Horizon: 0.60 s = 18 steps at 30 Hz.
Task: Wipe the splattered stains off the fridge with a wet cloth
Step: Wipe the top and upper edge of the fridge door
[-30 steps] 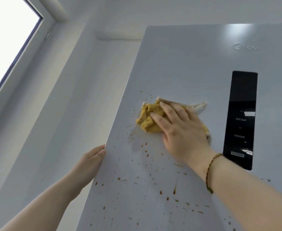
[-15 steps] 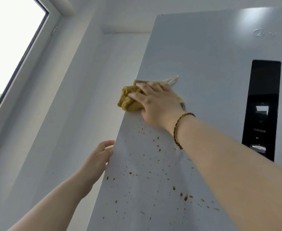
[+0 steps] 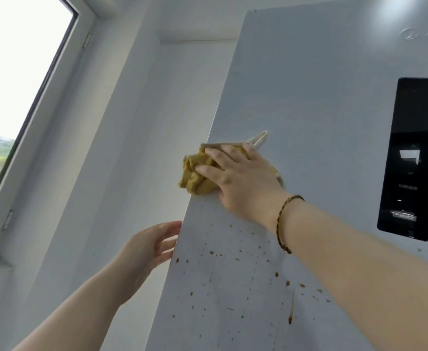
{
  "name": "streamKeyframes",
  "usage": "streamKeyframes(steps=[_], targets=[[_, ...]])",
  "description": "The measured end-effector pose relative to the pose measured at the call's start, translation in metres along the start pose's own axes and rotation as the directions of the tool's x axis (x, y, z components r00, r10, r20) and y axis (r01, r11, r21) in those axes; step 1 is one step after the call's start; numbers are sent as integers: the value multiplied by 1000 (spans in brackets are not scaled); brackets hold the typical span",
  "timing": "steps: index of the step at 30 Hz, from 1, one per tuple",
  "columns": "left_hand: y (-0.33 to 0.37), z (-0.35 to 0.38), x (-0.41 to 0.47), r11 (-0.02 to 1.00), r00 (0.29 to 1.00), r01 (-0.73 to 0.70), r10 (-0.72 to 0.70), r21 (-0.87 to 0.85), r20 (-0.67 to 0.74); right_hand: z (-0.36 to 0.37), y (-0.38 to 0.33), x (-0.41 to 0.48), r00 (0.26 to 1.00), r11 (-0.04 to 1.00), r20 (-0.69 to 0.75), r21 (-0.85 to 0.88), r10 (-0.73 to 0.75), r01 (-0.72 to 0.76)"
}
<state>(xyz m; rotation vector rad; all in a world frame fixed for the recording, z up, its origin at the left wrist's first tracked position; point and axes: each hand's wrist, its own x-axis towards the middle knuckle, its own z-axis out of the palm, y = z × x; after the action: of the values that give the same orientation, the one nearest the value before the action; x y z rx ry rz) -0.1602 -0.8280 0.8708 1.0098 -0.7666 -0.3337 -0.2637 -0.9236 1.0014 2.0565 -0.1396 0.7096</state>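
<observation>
Right hand (image 3: pixel 243 178), fingers straight and spread, presses a crumpled mustard-yellow cloth (image 3: pixel 195 177) flat against the pale grey fridge door (image 3: pixel 322 110) at its left edge, which the cloth overhangs. Brown splattered stains (image 3: pixel 290 314) dot the door below the cloth. Left hand (image 3: pixel 147 247), fingers loosely extended, touches the door's side edge lower down.

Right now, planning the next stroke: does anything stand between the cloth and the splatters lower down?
Nothing visible: only bare fridge door lies between the cloth under the right hand and the splatters.
</observation>
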Motion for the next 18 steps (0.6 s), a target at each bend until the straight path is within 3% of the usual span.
streamKeyframes(steps=[3, 5, 8, 10, 12, 14, 17, 18], targets=[[-1, 2, -4, 994, 998, -56, 54, 89, 20, -9, 23, 0, 963, 969, -127, 94, 239, -228], [-1, 5, -5, 993, 998, -68, 68, 102, 0, -8, 20, -6, 940, 949, -148, 112, 308, -294], [-2, 10, -7, 988, 996, -80, 83, 134, -19, 4, -6, -28, 992, 989, -72, 105, 108, -100], [-2, 12, -9, 981, 996, -80, 83, 179, -11, 11, -15, -44, 996, 993, -41, 81, -77, 81], [0, 14, -12, 978, 996, -81, 85, 192, -14, 10, -1, -47, 988, 988, 6, 2, -156, 156], [1, 17, -13, 977, 995, -91, 98, 191, -27, 3, 22, -44, 995, 992, -16, -79, -102, 101], [2, 23, -16, 976, 991, -110, 122, 190, -52, -3, 48, -44, 959, 985, -243, -55, 149, -166], [1, 25, -17, 977, 989, -117, 131, 179, -67, 0, 49, -49, 947, 974, -257, -65, 192, -215]])
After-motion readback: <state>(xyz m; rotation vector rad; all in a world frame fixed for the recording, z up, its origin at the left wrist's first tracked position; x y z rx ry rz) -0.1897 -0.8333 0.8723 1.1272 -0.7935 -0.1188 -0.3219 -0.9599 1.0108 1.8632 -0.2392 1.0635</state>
